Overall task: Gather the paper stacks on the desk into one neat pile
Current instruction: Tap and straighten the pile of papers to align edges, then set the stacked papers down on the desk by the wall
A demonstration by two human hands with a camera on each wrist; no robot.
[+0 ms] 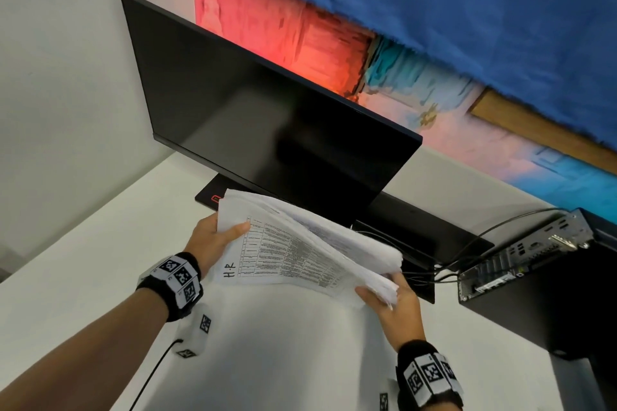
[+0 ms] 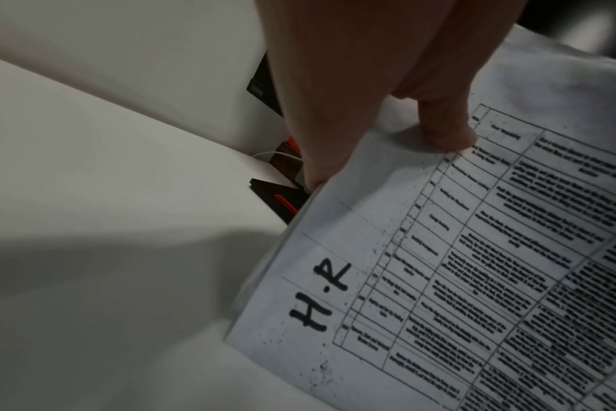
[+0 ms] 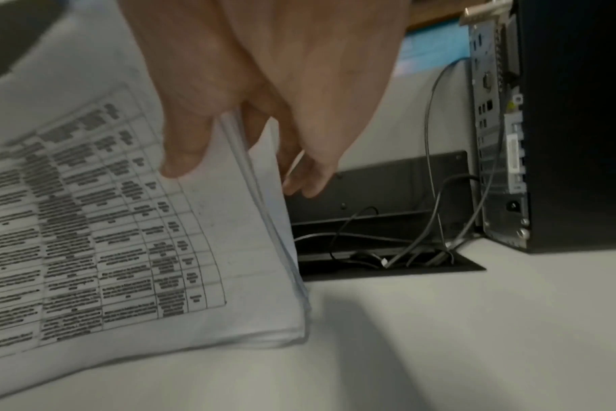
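A thick, limp paper stack (image 1: 300, 243), held sagging just above the desk (image 1: 100, 243), is pinched at opposite short edges by the left hand (image 1: 213, 240) and right hand (image 1: 394, 304); loose sheets likely slip unless both ends are gripped.

Dark monitor (image 1: 267, 117), PC tower (image 1: 541, 264), cables (image 1: 430, 272)

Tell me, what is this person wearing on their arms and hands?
Both forearms are bare, with no sleeves and no gloves. The left hand and the right hand each have a black wrist band behind them, carrying white blocks printed with black square code patterns. A thin black cable runs by the left forearm.
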